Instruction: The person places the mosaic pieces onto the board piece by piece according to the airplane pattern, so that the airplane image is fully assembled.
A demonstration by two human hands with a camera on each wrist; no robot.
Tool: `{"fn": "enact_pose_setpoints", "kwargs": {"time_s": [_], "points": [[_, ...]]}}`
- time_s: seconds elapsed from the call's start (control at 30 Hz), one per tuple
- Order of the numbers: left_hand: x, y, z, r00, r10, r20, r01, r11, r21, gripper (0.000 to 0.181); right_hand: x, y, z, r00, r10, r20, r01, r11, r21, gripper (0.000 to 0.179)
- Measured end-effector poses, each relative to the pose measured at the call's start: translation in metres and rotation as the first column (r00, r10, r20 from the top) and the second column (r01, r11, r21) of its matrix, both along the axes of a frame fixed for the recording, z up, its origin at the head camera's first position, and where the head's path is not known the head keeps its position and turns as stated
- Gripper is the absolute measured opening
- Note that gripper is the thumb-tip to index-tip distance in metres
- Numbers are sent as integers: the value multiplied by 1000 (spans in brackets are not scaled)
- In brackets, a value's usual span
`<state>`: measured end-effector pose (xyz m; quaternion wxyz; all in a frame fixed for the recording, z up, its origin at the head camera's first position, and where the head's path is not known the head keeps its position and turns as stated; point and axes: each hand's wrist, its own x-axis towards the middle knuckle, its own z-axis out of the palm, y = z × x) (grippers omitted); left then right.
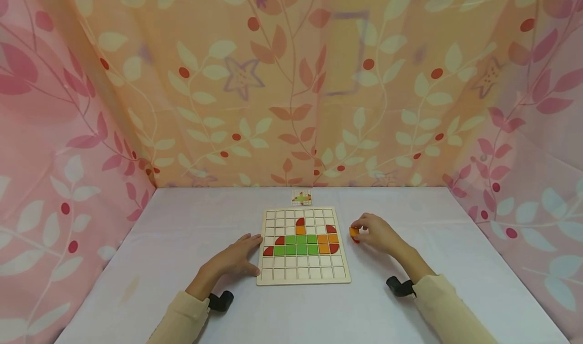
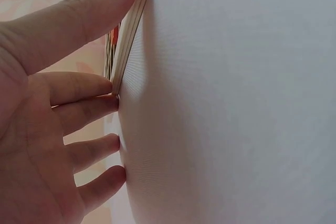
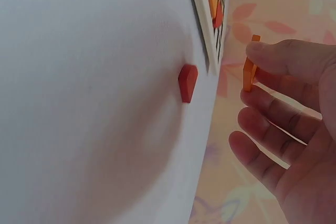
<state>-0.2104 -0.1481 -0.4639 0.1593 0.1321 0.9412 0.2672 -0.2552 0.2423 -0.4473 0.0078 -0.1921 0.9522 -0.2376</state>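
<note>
A square wooden grid board (image 1: 302, 273) lies on the table with green square tiles (image 1: 296, 249), orange square tiles (image 1: 324, 249) and red quarter-round tiles (image 1: 268, 251) set in its cells. My left hand (image 1: 237, 257) rests at the board's left edge, its fingers spread and fairly straight; in the left wrist view the thumb touches the edge (image 2: 128, 30). To the right of the board, my right hand (image 1: 377, 233) pinches an orange tile (image 3: 249, 73) between thumb and fingers, raised over the table. Below that hand a red tile (image 3: 187, 84) with a curved side lies on the cloth.
Behind the board lies a small pattern card (image 1: 301, 198) with a coloured picture on a grid. A white cloth (image 1: 182, 222) covers the table. Flowered curtains (image 1: 291, 81) close off the back and both sides. Dark wrist cameras (image 1: 221, 301) sit at both cuffs.
</note>
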Motion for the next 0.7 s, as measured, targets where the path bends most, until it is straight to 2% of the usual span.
{"fn": "enact_pose_setpoints", "kwargs": {"time_s": [0.13,0.47,0.7], "points": [[1,0,1,1000,2,-1,-2,1000,6,87,3,-6,-1,999,39,-37,-39,999,-1,21],[3,0,2,1000,8,-2,-8,1000,8,86,13,-28,1,996,74,-50,-74,997,-9,23],[1,1,3,1000,16,11,-16,1000,14,87,19,-51,1,998,58,-6,-58,998,-31,22]]}}
